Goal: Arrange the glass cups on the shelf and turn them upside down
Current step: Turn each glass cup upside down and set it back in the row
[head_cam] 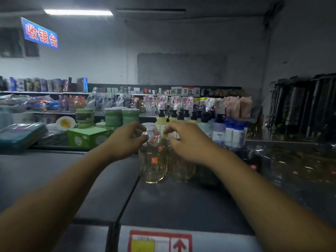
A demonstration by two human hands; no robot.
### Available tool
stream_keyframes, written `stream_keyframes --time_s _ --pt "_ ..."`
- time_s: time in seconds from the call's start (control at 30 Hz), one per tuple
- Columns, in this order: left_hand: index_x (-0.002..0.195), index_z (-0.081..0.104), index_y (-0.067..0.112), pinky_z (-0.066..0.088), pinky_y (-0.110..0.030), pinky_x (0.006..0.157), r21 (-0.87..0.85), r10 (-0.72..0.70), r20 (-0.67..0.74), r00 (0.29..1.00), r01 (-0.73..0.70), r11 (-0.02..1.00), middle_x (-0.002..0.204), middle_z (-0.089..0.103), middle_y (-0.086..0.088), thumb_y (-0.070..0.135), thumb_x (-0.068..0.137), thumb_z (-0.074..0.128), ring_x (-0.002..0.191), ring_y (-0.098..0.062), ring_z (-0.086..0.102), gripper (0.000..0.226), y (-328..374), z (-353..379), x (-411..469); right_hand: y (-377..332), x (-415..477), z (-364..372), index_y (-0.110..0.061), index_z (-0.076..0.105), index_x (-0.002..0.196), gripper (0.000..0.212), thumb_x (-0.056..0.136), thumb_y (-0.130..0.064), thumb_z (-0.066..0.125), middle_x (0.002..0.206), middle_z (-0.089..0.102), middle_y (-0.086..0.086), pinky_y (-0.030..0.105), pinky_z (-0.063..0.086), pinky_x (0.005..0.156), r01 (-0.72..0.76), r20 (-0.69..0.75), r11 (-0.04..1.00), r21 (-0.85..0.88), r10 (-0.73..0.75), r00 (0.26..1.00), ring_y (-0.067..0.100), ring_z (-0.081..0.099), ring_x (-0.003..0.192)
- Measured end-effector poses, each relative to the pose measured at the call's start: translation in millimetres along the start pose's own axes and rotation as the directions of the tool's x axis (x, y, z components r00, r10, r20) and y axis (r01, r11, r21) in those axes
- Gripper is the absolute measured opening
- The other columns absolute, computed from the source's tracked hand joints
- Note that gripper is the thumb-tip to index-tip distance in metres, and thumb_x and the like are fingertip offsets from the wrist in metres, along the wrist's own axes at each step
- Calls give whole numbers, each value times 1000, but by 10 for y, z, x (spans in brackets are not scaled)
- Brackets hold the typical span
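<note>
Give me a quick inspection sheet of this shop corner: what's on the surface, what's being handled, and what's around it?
Surface: dark shelf top, a seam running down it.
Job's things: glass cups with orange labels, seemingly stacked; top glass cup between the hands.
Clutter: white labelled object nearest the camera.
Hands: left hand pinches the top glass cup; right hand curled beside it, contact unclear.
Cables: nothing seen.
Surroundings: pump bottles, green boxes, blue sign, ceiling light.
</note>
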State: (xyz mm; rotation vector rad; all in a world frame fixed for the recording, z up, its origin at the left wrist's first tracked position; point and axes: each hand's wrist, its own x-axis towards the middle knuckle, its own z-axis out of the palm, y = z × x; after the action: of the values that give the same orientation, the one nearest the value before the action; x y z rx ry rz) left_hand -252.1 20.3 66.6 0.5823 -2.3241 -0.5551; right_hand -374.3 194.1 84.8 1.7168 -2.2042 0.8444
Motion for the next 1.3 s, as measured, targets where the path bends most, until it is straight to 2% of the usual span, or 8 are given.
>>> stream_keyframes --time_s 0.23,0.4,0.57,0.73,0.87,1.03,1.17,1.3 --pt "143 49 20 62 -36 76 21 -112 471 875 115 993 132 57 1 36 86 77 110 -17 62 66 11 198 873 104 877 -43 -10 67 123 34 97 2 49 128 63 8 32 48 86 -140 205 986 -92 156 966 25 60 115" --pt "112 64 33 59 -31 65 203 -145 701 698 0 979 119 66 -1 41 66 84 111 -26 67 50 38 306 1195 231 1037 54 -8 68 122 39 94 7 45 128 63 10 33 46 83 -198 229 974 -109 218 949 27 59 116" --pt "107 70 12 59 -32 61 66 -25 670 742 -26 997 110 72 -20 29 78 82 88 -28 74 35 -87 235 1275 325 1011 118 -13 69 121 34 96 -1 49 126 66 8 37 54 94 -230 209 968 -102 247 946 23 62 113" --pt "98 76 8 59 -35 62 -310 122 456 882 29 950 96 76 -17 17 91 71 76 -29 73 13 -450 -90 1237 289 1017 115 -17 65 123 32 97 -37 64 122 64 0 36 53 92 -248 132 969 -16 248 960 16 62 106" --pt "113 69 -1 60 -45 78 -675 161 398 903 169 719 111 74 -22 18 89 70 95 -38 71 30 -654 -99 1184 270 1196 150 -15 65 118 52 89 -58 68 119 69 4 49 55 100 -375 180 879 295 334 925 25 68 108" --pt "138 54 1 53 -54 98 -854 267 442 856 311 416 137 60 -25 25 81 75 118 -42 65 66 -772 39 1163 207 1347 100 -9 67 126 49 90 -43 72 118 74 16 49 58 93 -441 352 654 615 273 895 34 71 107" --pt "110 68 13 50 -54 93 -753 302 576 760 348 559 107 61 -28 17 80 81 98 -39 60 33 -885 117 1084 200 1414 71 -3 70 112 51 77 -38 85 110 74 19 48 61 83 -369 252 885 286 302 919 36 73 100" --pt "123 56 13 53 -57 97 -461 149 677 721 257 850 120 67 -31 16 75 76 102 -37 69 53 -1024 148 1026 107 1462 210 -6 69 111 58 70 -43 89 115 69 15 50 62 81 -293 283 943 -156 326 902 32 70 102"
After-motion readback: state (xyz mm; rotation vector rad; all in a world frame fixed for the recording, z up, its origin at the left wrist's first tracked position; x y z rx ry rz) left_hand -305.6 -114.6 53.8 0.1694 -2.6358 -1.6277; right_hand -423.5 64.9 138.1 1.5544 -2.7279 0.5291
